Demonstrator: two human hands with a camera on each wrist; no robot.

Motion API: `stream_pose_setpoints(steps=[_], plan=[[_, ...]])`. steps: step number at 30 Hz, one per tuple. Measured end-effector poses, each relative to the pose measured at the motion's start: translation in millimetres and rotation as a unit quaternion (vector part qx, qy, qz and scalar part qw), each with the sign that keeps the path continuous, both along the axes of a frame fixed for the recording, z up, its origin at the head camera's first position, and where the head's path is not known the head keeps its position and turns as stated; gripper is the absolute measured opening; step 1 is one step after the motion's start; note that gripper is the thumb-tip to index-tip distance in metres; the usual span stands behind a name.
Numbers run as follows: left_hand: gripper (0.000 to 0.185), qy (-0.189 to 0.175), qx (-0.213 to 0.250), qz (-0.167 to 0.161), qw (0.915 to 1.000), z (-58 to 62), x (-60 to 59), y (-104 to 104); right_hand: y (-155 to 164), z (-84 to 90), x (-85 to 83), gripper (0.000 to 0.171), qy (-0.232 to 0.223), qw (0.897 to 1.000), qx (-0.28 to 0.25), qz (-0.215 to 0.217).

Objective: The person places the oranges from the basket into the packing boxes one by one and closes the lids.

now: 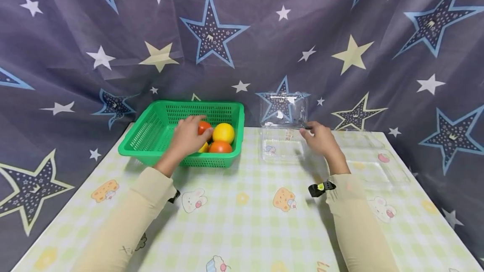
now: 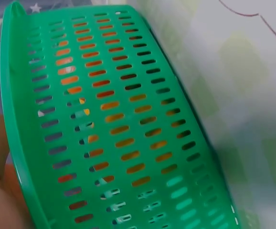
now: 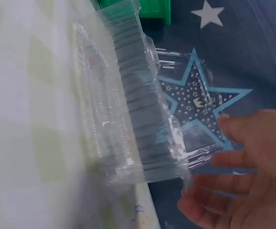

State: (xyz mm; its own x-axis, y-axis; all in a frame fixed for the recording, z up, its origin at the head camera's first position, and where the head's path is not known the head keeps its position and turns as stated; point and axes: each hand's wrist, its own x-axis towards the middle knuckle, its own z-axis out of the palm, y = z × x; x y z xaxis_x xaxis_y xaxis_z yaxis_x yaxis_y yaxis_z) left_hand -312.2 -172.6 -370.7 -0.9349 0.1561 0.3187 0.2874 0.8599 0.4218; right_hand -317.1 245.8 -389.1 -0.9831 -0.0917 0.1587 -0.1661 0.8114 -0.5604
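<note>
My left hand [image 1: 189, 133] reaches into the green basket [image 1: 141, 137], its thumb and fingers around a red round fruit [image 1: 204, 127]; I cannot tell whether it grips the fruit. Beside it lie a yellow round fruit [image 1: 224, 132] and an orange-red one [image 1: 220, 147], with another yellow one partly hidden by the hand. In the left wrist view, the slotted basket wall [image 2: 114, 114] hides most of the contents. My right hand [image 1: 319, 137] is at the right edge of a clear plastic box [image 1: 281, 146] with its lid [image 1: 283, 110] raised. In the right wrist view its relaxed fingers [image 3: 224, 186] are by the box's corner.
Further right lies another clear plastic container [image 1: 372, 167], partly behind the right forearm. All stand on a table with a green-checked cloth [image 1: 242, 221]. A dark star-patterned curtain [image 1: 242, 32] hangs right behind the table's far edge.
</note>
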Motion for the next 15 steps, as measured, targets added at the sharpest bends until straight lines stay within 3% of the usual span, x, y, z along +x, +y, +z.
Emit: stream_pose_setpoints(steps=[6,13,15], plan=[[0.058,-0.058,0.057,-0.013,0.9966,6.2,-6.6,-7.9,2.8,-9.1,-8.0,0.053,-0.020,0.999,-0.019,-0.044],[0.061,-0.104,0.035,-0.013,0.9939,13.0,-19.6,-16.6,4.2,-19.4,-11.4,0.050,-0.048,0.995,-0.057,-0.065],[0.061,-0.116,0.032,-0.012,0.9926,15.0,-22.9,-17.4,5.3,-21.4,-12.2,0.042,-0.055,0.992,-0.078,-0.078]])
